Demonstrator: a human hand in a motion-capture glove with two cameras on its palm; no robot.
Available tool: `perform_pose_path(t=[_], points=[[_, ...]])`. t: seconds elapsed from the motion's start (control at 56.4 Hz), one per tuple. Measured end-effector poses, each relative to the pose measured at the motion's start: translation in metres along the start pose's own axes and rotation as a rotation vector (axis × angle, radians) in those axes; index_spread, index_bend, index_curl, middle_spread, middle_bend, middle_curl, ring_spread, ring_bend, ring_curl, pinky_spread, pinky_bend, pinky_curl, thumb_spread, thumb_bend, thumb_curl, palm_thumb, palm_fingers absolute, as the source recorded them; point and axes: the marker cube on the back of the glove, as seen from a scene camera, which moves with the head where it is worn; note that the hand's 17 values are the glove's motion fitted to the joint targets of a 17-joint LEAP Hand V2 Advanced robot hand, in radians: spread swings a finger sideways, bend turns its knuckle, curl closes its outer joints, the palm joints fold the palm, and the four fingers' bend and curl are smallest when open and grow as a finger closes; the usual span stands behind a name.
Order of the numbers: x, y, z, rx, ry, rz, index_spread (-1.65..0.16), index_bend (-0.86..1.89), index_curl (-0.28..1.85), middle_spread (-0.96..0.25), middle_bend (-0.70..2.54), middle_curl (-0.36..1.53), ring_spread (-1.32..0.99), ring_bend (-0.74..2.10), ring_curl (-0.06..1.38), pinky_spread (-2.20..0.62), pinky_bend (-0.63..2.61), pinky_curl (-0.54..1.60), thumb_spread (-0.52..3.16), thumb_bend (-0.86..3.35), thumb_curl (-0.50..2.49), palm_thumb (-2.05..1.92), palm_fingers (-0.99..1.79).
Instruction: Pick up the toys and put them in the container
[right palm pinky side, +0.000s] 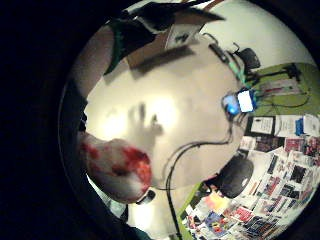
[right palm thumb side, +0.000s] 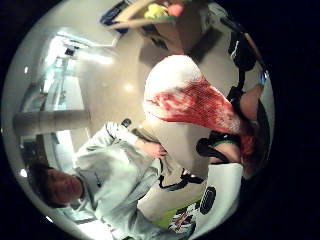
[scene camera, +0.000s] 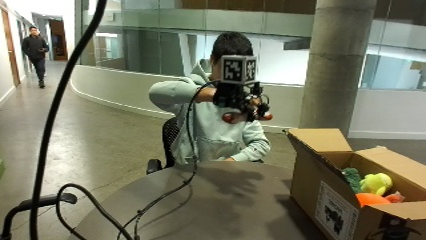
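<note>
1. From the outside view we see a person in a pale grey hooded top seated behind a round grey-brown table (scene camera: 219, 200), with the black-gloved right hand (scene camera: 241, 101) raised in front of the face, well above the tabletop.
2. That hand's fingers curl round a soft white toy with red markings (scene camera: 247, 116); from the outside view only small red parts of it show below the fingers.
3. In the thumb-side palm view the toy (right palm thumb side: 192, 107) fills much of the frame, rounded and white at one end and streaked red toward the other, so it sits close against the palm.
4. In the little-finger-side palm view the toy (right palm pinky side: 120, 167) shows at the edge, with the hand's shadow on the table (right palm pinky side: 165, 120) beneath it.
5. An open brown cardboard box (scene camera: 333, 197) stands on the table, well apart from the raised hand.
6. Inside the box lie a yellow-green plush toy (scene camera: 376, 182), a dark green toy (scene camera: 351, 177) and an orange toy (scene camera: 371, 199).
7. We cannot tell how the other hand is placed.
</note>
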Motion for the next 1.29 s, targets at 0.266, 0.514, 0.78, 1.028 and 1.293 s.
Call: perform_pose_path(t=[0.266,0.514,0.78,1.028,1.293], points=[[-0.039,-0.08,-0.091,0.145,0.064,0.068,-0.2,1.23,0.69,-0.31,0.93,0.55,-0.18,0.18,0.06,0.03,0.49,0.33,0.96,0.05,0.72,0.79,0.15],[-0.054,-0.155,-0.121,0.217,0.064,0.134,-0.21,1.23,0.7,-0.33,0.92,0.58,-0.2,0.19,0.1,0.03,0.5,0.34,0.94,0.0,0.76,0.76,0.14],[-0.055,-0.202,-0.103,0.168,0.109,0.171,-0.24,1.13,0.67,-0.31,0.79,0.57,-0.19,0.21,0.14,0.03,0.56,0.36,1.07,-0.01,0.74,0.72,0.05],[-0.029,-0.185,-0.096,0.185,0.057,0.169,-0.26,0.31,0.42,-0.08,0.13,0.37,-0.07,0.22,0.2,0.04,0.8,0.42,1.16,-0.05,0.51,0.32,-0.25],[-0.009,-0.118,-0.114,0.194,0.165,0.209,-0.29,0.3,0.43,-0.03,0.09,0.27,-0.05,0.17,0.2,0.05,0.72,0.38,1.19,-0.02,0.42,0.3,-0.14]])
